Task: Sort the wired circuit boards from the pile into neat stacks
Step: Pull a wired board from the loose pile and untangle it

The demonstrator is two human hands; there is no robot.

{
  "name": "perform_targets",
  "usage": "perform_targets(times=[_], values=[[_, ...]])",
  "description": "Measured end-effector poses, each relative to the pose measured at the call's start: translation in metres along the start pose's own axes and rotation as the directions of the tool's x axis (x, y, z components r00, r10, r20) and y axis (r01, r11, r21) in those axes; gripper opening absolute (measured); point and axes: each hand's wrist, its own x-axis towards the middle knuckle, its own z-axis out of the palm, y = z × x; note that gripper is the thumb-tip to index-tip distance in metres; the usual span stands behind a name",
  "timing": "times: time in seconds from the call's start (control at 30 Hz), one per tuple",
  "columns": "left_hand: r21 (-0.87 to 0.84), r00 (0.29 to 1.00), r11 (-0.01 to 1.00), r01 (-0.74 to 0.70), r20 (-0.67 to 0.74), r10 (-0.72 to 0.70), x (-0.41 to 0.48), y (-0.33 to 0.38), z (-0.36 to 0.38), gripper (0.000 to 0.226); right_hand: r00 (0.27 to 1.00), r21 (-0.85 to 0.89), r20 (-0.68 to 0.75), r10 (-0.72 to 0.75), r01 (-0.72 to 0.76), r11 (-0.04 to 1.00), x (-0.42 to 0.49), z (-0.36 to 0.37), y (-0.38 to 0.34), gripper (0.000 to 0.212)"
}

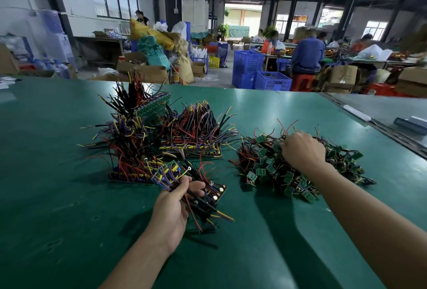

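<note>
Head view: the green worktop (57,173) fills the lower frame. Its far edge runs across at 12 o'clock, with blue crates (272,80) on the floor beyond it. At 2 o'clock a dark seam (379,127) cuts diagonally where the green surface ends.

The pile (265,170) of loose wired circuit boards lies at 3 o'clock from the frame's middle, near that seam but apart from it. The right hand (302,150) rests on top of the pile, knuckles up, fingers bent down among the wires. Its fingertips are hidden, so I cannot tell whether it pinches anything.

At 10 o'clock stands a tall stack (131,145), its wires bristling upward. Just beside it at 12 o'clock is a lower stack (196,133). The left hand (172,205), at 6 o'clock from these, grips a bundle (208,196) of boards and wires, thumb over the top.

Bare green surface lies open at 9 o'clock, along the near edge at 6 o'clock, and in a strip between the stacks and the pile.
</note>
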Motion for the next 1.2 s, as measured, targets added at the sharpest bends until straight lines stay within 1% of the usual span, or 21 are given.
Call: perform_targets(times=[0.03, 0.07, 0.1, 0.17, 0.23, 0.3, 0.4, 0.47, 0.53, 0.6, 0.63, 0.7, 0.8, 0.83, 0.93, 1.0, 1.03, 1.07, 1.1, 1.17, 1.2], values=[[0.000, 1.000, 1.000, 0.003, 0.004, -0.003, 0.000, 0.000, 0.000, 0.018, 0.996, 0.115, -0.050, 0.074, -0.068, 0.991, 0.001, -0.001, 0.001, 0.039], [0.003, 1.000, 1.000, 0.004, 0.007, -0.004, 0.001, 0.000, -0.001, 0.018, 0.985, 0.247, -0.080, 0.152, -0.128, 0.961, 0.002, -0.002, 0.001, 0.043], [0.004, 1.000, 1.000, 0.003, 0.010, -0.003, 0.001, -0.001, -0.001, 0.018, 0.972, 0.370, -0.085, 0.218, -0.172, 0.913, 0.003, -0.003, 0.001, 0.047], [0.012, 1.000, 1.000, -0.002, 0.011, 0.002, 0.002, -0.002, -0.003, 0.020, 0.951, 0.524, -0.076, 0.300, -0.218, 0.824, 0.006, -0.007, 0.000, 0.047], [0.019, 1.000, 1.000, 0.003, 0.005, -0.003, 0.004, -0.003, -0.005, 0.026, 0.937, 0.605, -0.049, 0.346, -0.247, 0.757, 0.006, -0.011, -0.002, 0.040], [0.023, 1.000, 1.000, 0.006, 0.006, -0.006, 0.004, -0.002, -0.006, 0.031, 0.937, 0.650, -0.015, 0.349, -0.256, 0.715, 0.004, -0.013, -0.004, 0.036], [0.012, 1.000, 1.000, 0.019, 0.003, -0.019, 0.005, -0.004, -0.008, 0.035, 0.932, 0.673, -0.062, 0.357, -0.225, 0.705, -0.003, -0.012, -0.008, 0.033], [-0.020, 1.000, 1.000, 0.020, 0.018, -0.019, 0.006, -0.004, -0.007, 0.032, 0.929, 0.706, -0.101, 0.357, -0.185, 0.683, -0.014, -0.012, -0.020, 0.030], [-0.045, 0.999, 0.999, 0.008, 0.047, -0.006, 0.008, -0.004, -0.006, 0.021, 0.945, 0.713, -0.131, 0.300, -0.120, 0.691, -0.035, -0.010, -0.037, 0.026], [-0.071, 0.998, 0.997, -0.007, 0.055, 0.011, 0.010, -0.003, -0.006, 0.017, 0.958, 0.717, -0.204, 0.201, 0.006, 0.697, -0.068, -0.005, -0.057, 0.021], [-0.107, 0.999, 0.994, -0.009, 0.052, 0.015, 0.010, -0.002, -0.007, 0.015, 0.959, 0.732, -0.247, 0.140, 0.090, 0.675, -0.088, -0.003, -0.067, 0.017], [-0.199, 0.998, 0.980, -0.015, 0.054, 0.026, 0.012, -0.001, -0.007, 0.013, 0.949, 0.751, -0.316, 0.001, 0.249, 0.612, -0.130, 0.004, -0.085, 0.020], [-0.260, 0.997, 0.966, -0.018, 0.066, 0.036, 0.014, 0.003, -0.008, 0.020, 0.926, 0.744, -0.322, -0.196, 0.376, 0.553, -0.176, 0.019, -0.101, 0.019], [-0.257, 0.997, 0.966, -0.016, 0.064, 0.033, 0.014, 0.004, -0.008, 0.023, 0.913, 0.727, -0.322, -0.251, 0.408, 0.553, -0.187, 0.024, -0.105, 0.020], [-0.197, 0.998, 0.980, -0.024, 0.044, 0.034, 0.014, 0.002, -0.007, 0.018, 0.852, 0.650, -0.357, -0.384, 0.521, 0.553, -0.203, 0.034, -0.109, 0.020], [-0.149, 1.000, 0.989, -0.009, 0.028, 0.013, 0.014, 0.000, -0.005, 0.013, 0.825, 0.619, -0.319, -0.467, 0.555, 0.557, -0.205, 0.035, -0.107, 0.022], [-0.153, 1.000, 0.988, 0.006, 0.031, -0.002, 0.014, -0.001, -0.005, 0.017, 0.813, 0.616, -0.300, -0.499, 0.564, 0.550, -0.204, 0.034, -0.106, 0.025], [-0.160, 0.999, 0.987, 0.027, 0.045, -0.019, 0.015, 0.000, -0.005, 0.025, 0.803, 0.621, -0.300, -0.515, 0.574, 0.534, -0.201, 0.031, -0.104, 0.026], [-0.158, 0.997, 0.986, 0.050, 0.070, -0.039, 0.015, 0.002, -0.006, 0.033, 0.798, 0.633, -0.324, -0.508, 0.582, 0.511, -0.196, 0.025, -0.102, 0.026], [-0.089, 0.985, 0.992, 0.092, 0.155, -0.077, 0.013, 0.007, -0.009, 0.043, 0.784, 0.632, -0.418, -0.460, 0.614, 0.473, -0.179, 0.008, -0.097, 0.026], [-0.024, 0.973, 0.994, 0.105, 0.210, -0.097, 0.011, 0.008, -0.011, 0.044, 0.758, 0.597, -0.474, -0.448, 0.650, 0.470, -0.168, -0.001, -0.095, 0.030]])
